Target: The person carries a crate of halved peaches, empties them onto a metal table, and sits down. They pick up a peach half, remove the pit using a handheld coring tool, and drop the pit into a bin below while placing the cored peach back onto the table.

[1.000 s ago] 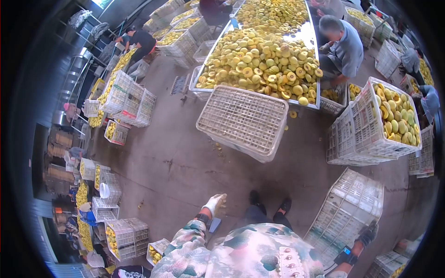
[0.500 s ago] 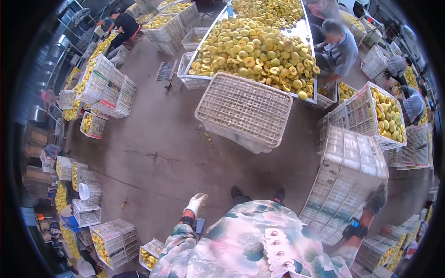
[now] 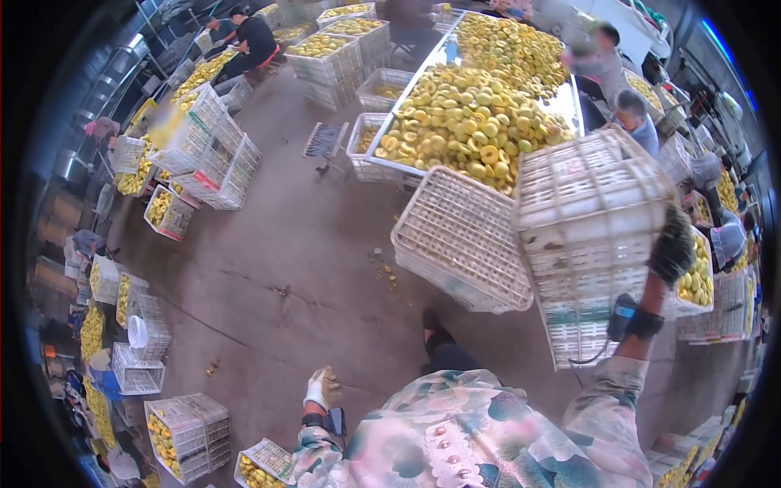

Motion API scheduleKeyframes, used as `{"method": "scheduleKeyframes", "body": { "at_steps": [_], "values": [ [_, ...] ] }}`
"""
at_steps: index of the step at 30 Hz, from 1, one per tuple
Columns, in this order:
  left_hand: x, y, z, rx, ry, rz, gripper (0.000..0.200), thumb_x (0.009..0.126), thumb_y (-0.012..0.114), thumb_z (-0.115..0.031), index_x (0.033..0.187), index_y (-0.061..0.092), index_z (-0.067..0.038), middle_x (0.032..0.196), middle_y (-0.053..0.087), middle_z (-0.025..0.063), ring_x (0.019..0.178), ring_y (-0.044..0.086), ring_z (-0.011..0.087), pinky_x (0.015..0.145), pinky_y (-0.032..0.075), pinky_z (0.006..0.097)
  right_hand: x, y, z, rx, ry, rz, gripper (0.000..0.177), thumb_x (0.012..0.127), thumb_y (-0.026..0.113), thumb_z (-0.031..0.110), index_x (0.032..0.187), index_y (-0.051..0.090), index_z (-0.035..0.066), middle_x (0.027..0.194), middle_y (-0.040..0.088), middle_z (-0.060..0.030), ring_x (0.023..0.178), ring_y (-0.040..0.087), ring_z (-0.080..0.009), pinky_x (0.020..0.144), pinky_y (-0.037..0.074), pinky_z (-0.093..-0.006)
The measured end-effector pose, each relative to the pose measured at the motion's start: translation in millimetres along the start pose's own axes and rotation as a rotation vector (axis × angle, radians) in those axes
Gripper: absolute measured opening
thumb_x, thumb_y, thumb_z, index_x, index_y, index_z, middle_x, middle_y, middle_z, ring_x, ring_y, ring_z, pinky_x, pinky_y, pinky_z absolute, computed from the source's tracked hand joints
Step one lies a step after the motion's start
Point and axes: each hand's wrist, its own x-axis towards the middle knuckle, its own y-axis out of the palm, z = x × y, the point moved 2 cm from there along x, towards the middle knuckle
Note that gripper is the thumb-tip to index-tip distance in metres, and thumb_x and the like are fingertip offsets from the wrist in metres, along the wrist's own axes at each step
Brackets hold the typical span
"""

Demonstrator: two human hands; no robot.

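My right hand [image 3: 672,246], in a dark glove, grips the right side of a tall stack of white plastic crates [image 3: 582,236]. The stack is lifted and leans beside an upturned white crate stack [image 3: 462,236], their sides touching or nearly so. My left hand [image 3: 323,388], in a white glove, hangs low over the floor with its fingers loosely curled, and whether it holds anything is too small to tell. Beyond the crates, halved yellow fruit [image 3: 464,114] covers a white-edged table [image 3: 394,108].
A small folding stool [image 3: 325,140] stands left of the table. Crates of fruit [image 3: 189,435] are at lower left, and more stacked crates [image 3: 213,154] at upper left. Co-workers [image 3: 637,118] sit at the table's right side. Another crate of fruit [image 3: 695,276] is at right.
The crate stack in my right hand has moved up and left, next to the upturned crates. My view has shifted, and one of my feet has stepped forward.
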Motion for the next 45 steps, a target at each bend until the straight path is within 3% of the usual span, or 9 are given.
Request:
{"method": "scheduleKeyframes", "body": {
  "at_steps": [10, 19, 22, 25, 31, 36, 38, 41, 45],
  "values": [
    [33, -6, -43, 0.160, -0.028, 0.027, 0.046, 0.086, 0.054, -0.032, 0.126, 0.041, -0.014, 0.116, 0.052, 0.0150, 0.091, 0.057, 0.0315, 0.075, 0.046, 0.0519, -24, 21, 333, 0.439, -0.010, 0.531, 0.014, 0.074, 0.063, 0.026, 0.080, 0.058, 0.013, 0.073, 0.054, -0.0101, 0.065, 0.053, -0.0291, 0.056, 0.042, -0.0407],
    [60, 5, -129, 0.165, -0.163, -0.021, 0.040, 0.085, 0.058, -0.025, 0.120, 0.050, -0.008, 0.107, 0.058, 0.0094, 0.090, 0.058, 0.0236, 0.075, 0.049, 0.0387, -12, 47, 389, 0.828, -0.020, 0.749, 0.023, 0.073, 0.065, 0.030, 0.082, 0.060, 0.010, 0.073, 0.056, -0.0116, 0.067, 0.054, -0.0321, 0.060, 0.042, -0.0433],
    [99, -3, -161, 0.090, -0.011, 0.081, 0.039, 0.084, 0.060, -0.024, 0.118, 0.052, -0.006, 0.105, 0.059, 0.0091, 0.088, 0.058, 0.0205, 0.073, 0.049, 0.0343, -11, 61, 401, 0.896, -0.114, 1.048, 0.027, 0.072, 0.066, 0.033, 0.083, 0.060, 0.009, 0.074, 0.057, -0.0122, 0.068, 0.055, -0.0323, 0.061, 0.043, -0.0434],
    [133, 1, -224, 0.341, 0.070, 0.179, 0.034, 0.085, 0.059, -0.017, 0.115, 0.053, -0.003, 0.104, 0.060, 0.0093, 0.093, 0.059, 0.0219, 0.072, 0.051, 0.0343, -21, 69, 401, 0.802, -0.142, 1.083, 0.034, 0.069, 0.067, 0.038, 0.084, 0.060, 0.008, 0.075, 0.059, -0.0121, 0.069, 0.057, -0.0315, 0.061, 0.044, -0.0434],
    [155, -2, -376, 0.794, 0.069, 0.255, 0.042, 0.083, 0.061, -0.035, 0.107, 0.061, -0.002, 0.104, 0.062, 0.0103, 0.091, 0.058, 0.0179, 0.080, 0.046, 0.0306, 61, 37, 438, 0.807, 0.056, 0.853, 0.031, 0.067, 0.071, 0.032, 0.083, 0.060, 0.008, 0.078, 0.058, -0.0127, 0.071, 0.057, -0.0334, 0.064, 0.044, -0.0443],
    [200, -6, -457, 1.081, 0.082, 0.464, 0.049, 0.082, 0.058, -0.041, 0.109, 0.059, 0.000, 0.106, 0.062, 0.0129, 0.095, 0.057, 0.0213, 0.082, 0.045, 0.0309, 92, 30, 515, 0.753, 0.082, 0.945, 0.036, 0.068, 0.071, 0.038, 0.081, 0.062, 0.006, 0.074, 0.060, -0.0124, 0.068, 0.058, -0.0334, 0.063, 0.047, -0.0429],
    [208, 4, -480, 1.097, -0.019, 0.539, 0.053, 0.083, 0.054, -0.045, 0.110, 0.059, 0.001, 0.108, 0.061, 0.0150, 0.098, 0.057, 0.0240, 0.083, 0.045, 0.0313, 76, 41, 540, 0.648, 0.036, 1.558, 0.036, 0.071, 0.066, 0.041, 0.081, 0.065, 0.006, 0.076, 0.063, -0.0154, 0.070, 0.060, -0.0345, 0.065, 0.047, -0.0428],
    [235, 17, -505, 1.214, 0.015, 0.572, 0.057, 0.081, 0.056, -0.047, 0.112, 0.058, 0.000, 0.111, 0.059, 0.0159, 0.104, 0.055, 0.0270, 0.086, 0.043, 0.0323, 61, 46, 569, 0.515, -0.098, 1.980, 0.049, 0.078, 0.053, 0.052, 0.101, 0.063, 0.010, 0.098, 0.063, -0.0145, 0.092, 0.060, -0.0306, 0.077, 0.047, -0.0408],
    [342, 12, -503, 1.504, 0.283, 0.746, 0.061, 0.080, 0.056, -0.049, 0.114, 0.057, 0.001, 0.114, 0.058, 0.0179, 0.105, 0.055, 0.0301, 0.088, 0.043, 0.0335, 38, 62, 602, 0.675, 0.025, 1.937, 0.047, 0.079, 0.053, 0.051, 0.102, 0.064, 0.012, 0.104, 0.062, -0.0136, 0.097, 0.058, -0.0308, 0.082, 0.046, -0.0397]
  ]
}}
